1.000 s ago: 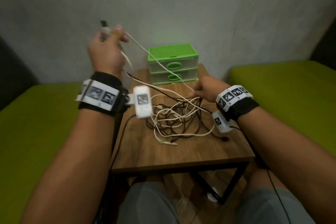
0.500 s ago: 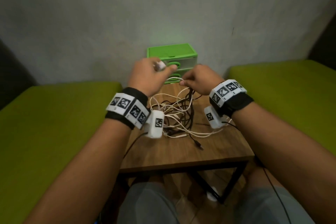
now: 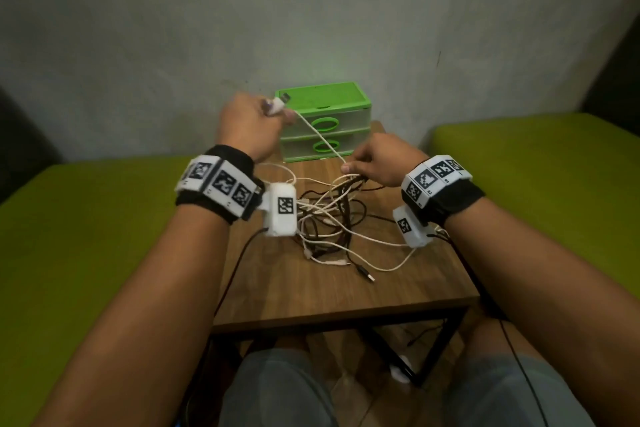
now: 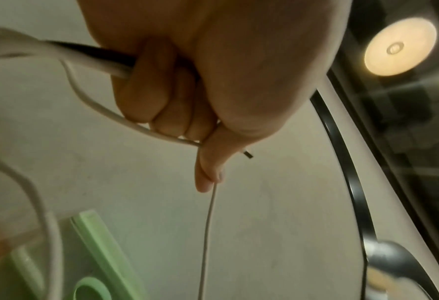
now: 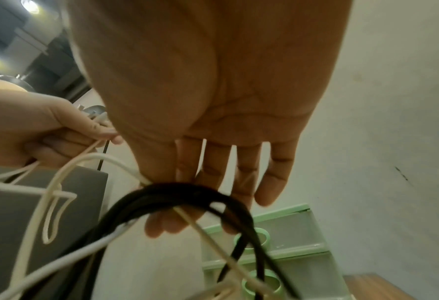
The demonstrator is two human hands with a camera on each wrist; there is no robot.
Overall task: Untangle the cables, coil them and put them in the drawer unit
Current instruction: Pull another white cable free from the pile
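A tangle of white and black cables (image 3: pixel 329 218) lies on the small wooden table (image 3: pixel 311 302). My left hand (image 3: pixel 277 114) is raised in front of the green drawer unit (image 3: pixel 325 104) and grips the plug end of a white cable (image 3: pixel 320 139). That cable runs taut down to my right hand (image 3: pixel 349 170). In the left wrist view my fist (image 4: pixel 187 121) is closed round the white cable (image 4: pixel 208 223). My right hand (image 5: pixel 167 221) pinches a bunch of black cable loops (image 5: pixel 187 194) and white strands between thumb and forefinger, lifting them off the table. Both drawers look closed.
Green cushioned benches (image 3: pixel 86 236) (image 3: pixel 554 184) flank the table, and a grey wall stands right behind the drawer unit. A loose black USB plug (image 3: pixel 367 276) lies near the table's middle. Thin black wires hang from my wrist cameras past the table's edges.
My left hand came down from high on the left to meet the right hand, then drew away up and left with the white plug, stretching the cable. The right hand lifted slightly with the bunch.
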